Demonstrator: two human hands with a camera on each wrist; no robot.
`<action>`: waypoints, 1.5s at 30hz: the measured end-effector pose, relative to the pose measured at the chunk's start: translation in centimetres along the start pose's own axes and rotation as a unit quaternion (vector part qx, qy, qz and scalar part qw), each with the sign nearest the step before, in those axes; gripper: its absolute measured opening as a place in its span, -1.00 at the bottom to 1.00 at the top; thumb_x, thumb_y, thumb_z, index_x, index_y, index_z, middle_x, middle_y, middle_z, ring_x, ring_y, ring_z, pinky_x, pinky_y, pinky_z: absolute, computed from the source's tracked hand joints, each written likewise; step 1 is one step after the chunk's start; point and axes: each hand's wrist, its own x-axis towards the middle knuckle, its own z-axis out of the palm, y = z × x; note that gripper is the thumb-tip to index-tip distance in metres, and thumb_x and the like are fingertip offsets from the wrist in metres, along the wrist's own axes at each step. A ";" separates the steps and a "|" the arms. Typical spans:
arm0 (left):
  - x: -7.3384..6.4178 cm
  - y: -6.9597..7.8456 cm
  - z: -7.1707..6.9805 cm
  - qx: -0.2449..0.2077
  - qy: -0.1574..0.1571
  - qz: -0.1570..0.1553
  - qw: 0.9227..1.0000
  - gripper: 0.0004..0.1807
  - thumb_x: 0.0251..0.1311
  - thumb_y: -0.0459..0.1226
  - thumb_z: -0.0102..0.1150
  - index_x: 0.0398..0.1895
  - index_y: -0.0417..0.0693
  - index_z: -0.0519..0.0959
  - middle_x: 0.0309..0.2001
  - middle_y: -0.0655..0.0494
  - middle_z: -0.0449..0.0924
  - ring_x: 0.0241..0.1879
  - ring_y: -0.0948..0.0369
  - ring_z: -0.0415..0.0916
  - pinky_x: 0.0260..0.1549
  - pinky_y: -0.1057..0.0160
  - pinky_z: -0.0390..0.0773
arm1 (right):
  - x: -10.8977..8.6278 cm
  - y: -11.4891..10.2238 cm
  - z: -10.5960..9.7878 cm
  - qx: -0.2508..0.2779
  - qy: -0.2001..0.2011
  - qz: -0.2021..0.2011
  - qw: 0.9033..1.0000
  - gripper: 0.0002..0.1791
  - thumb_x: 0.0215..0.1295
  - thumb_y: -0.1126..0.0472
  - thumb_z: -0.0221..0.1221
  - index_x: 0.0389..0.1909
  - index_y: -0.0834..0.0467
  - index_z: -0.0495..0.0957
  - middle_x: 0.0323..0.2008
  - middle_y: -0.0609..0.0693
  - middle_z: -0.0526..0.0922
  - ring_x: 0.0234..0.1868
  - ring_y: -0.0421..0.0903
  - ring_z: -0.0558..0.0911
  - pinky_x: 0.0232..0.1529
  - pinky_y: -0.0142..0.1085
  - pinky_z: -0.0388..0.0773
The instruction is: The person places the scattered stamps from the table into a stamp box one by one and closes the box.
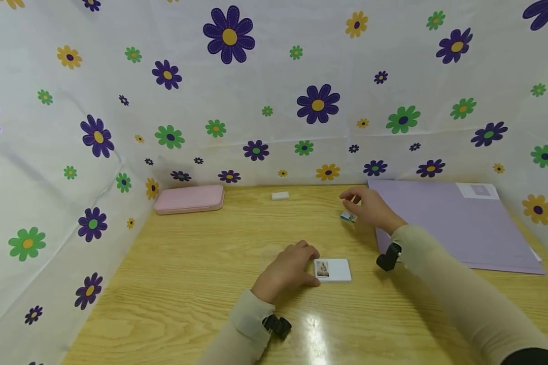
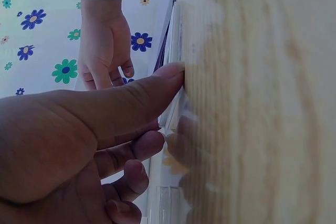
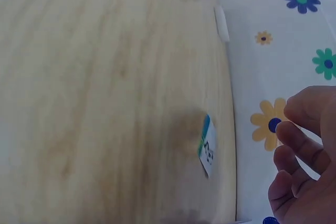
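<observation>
My left hand [image 1: 289, 268] grips the left end of a flat white rectangular case [image 1: 340, 270], which has a small brownish picture on it and lies on the table. The thumb [image 2: 142, 95] and forefinger are at its near and far corners. Bent above a small white piece with blue edging [image 1: 348, 216] and dark markings is my right hand [image 1: 370, 205]. In the right wrist view this small piece [image 3: 207, 148] stands apart from the right fingers [image 3: 299, 145], which are loosely curled with nothing between them.
A pink case [image 1: 189, 199] lies at the back left. A small white block [image 1: 280, 195] sits near the flowered cloth [image 1: 265, 76] behind the wooden table [image 1: 201, 268]. To the right, a large purple folder [image 1: 438, 223] with a white label lies beneath the right forearm.
</observation>
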 end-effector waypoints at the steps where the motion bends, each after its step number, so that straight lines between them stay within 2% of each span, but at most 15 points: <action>1: 0.0 0.0 0.0 0.000 0.000 0.000 1.000 -0.43 0.04 -0.07 0.51 0.12 -0.03 0.57 0.00 0.18 0.48 -0.06 0.15 0.42 -0.04 0.17 0.47 | 0.3 0.1 -0.2 -0.004 -0.002 0.003 1.000 -0.69 0.48 0.21 0.09 0.11 0.27 0.57 -0.10 0.13 0.58 -0.10 0.05 0.48 -0.18 -0.15 0.47; 7: -0.1 -0.2 -0.1 0.005 0.002 0.001 1.000 -0.43 0.06 -0.08 0.49 0.13 -0.03 0.56 0.00 0.16 0.48 -0.06 0.14 0.42 -0.03 0.16 0.47 | 1.6 0.6 -1.1 -0.033 -0.003 -0.003 0.999 -0.68 0.49 0.22 0.08 0.11 0.32 0.56 -0.08 0.20 0.57 -0.09 0.10 0.47 -0.13 -0.08 0.45; 12: -0.2 -0.1 0.0 0.011 0.003 0.005 1.000 -0.43 0.06 -0.07 0.49 0.13 -0.03 0.56 0.00 0.17 0.48 -0.06 0.16 0.42 -0.04 0.19 0.47 | 2.1 1.4 -1.5 -0.021 -0.012 0.011 1.000 -0.67 0.48 0.22 0.08 0.12 0.33 0.55 -0.05 0.21 0.56 -0.10 0.11 0.47 -0.09 -0.06 0.44; 17: -0.1 0.1 0.1 0.018 0.000 0.001 1.000 -0.43 0.06 -0.06 0.49 0.14 -0.01 0.56 0.02 0.18 0.48 -0.05 0.15 0.43 -0.05 0.17 0.48 | 2.1 2.2 -1.3 -0.033 -0.048 0.013 0.998 -0.68 0.42 0.25 0.14 0.11 0.32 0.57 -0.09 0.16 0.58 -0.14 0.07 0.51 -0.10 -0.09 0.47; 21: -0.1 0.1 0.2 0.017 -0.003 -0.014 1.000 -0.43 0.06 -0.05 0.49 0.14 0.02 0.56 0.02 0.18 0.47 -0.05 0.13 0.43 -0.05 0.10 0.47 | 2.1 2.6 -1.1 -0.034 -0.084 -0.015 0.996 -0.68 0.36 0.33 0.19 0.09 0.34 0.57 -0.13 0.14 0.59 -0.14 0.06 0.54 -0.06 -0.05 0.49; 25: -0.1 0.1 0.2 0.018 -0.006 -0.019 1.000 -0.42 0.07 -0.03 0.48 0.15 0.04 0.55 0.04 0.20 0.46 -0.04 0.12 0.42 -0.06 0.05 0.47 | 2.3 2.9 -0.8 -0.039 -0.101 -0.044 0.993 -0.73 0.33 0.38 0.20 0.03 0.35 0.59 -0.17 0.12 0.63 -0.14 0.05 0.56 -0.02 -0.02 0.49; 32: 0.0 -0.1 0.1 0.021 -0.008 -0.015 1.000 -0.42 0.08 -0.02 0.46 0.16 0.04 0.54 0.05 0.18 0.45 -0.03 0.11 0.42 -0.04 0.05 0.46 | 2.7 3.2 -0.8 -0.042 -0.132 -0.029 0.990 -0.74 0.35 0.40 0.19 0.04 0.27 0.59 -0.23 0.08 0.58 -0.20 0.01 0.50 -0.11 -0.12 0.44; 35: 0.1 -0.2 0.1 0.022 -0.009 -0.013 1.000 -0.42 0.08 -0.02 0.46 0.16 0.04 0.54 0.05 0.18 0.45 -0.03 0.10 0.43 -0.04 0.06 0.47 | 2.7 3.4 -0.8 -0.040 -0.146 -0.039 0.988 -0.74 0.35 0.42 0.18 0.04 0.27 0.59 -0.22 0.10 0.59 -0.19 0.02 0.49 -0.10 -0.11 0.44; 40: 0.3 -0.2 0.1 0.019 -0.011 -0.009 1.000 -0.41 0.08 -0.01 0.46 0.16 0.03 0.53 0.05 0.17 0.45 -0.02 0.10 0.43 -0.04 0.07 0.48 | 2.9 4.2 -0.6 -0.045 -0.150 -0.065 0.985 -0.75 0.35 0.42 0.18 0.03 0.28 0.59 -0.19 0.08 0.61 -0.19 0.01 0.51 -0.08 -0.08 0.46; 45: 0.3 -0.2 0.1 0.015 -0.014 -0.010 1.000 -0.40 0.07 -0.02 0.47 0.17 0.03 0.53 0.06 0.16 0.45 -0.01 0.11 0.43 -0.03 0.09 0.48 | 3.0 4.5 -0.3 -0.055 -0.138 -0.053 0.988 -0.75 0.34 0.38 0.21 0.01 0.27 0.56 -0.18 0.08 0.59 -0.15 0.01 0.52 -0.03 -0.05 0.46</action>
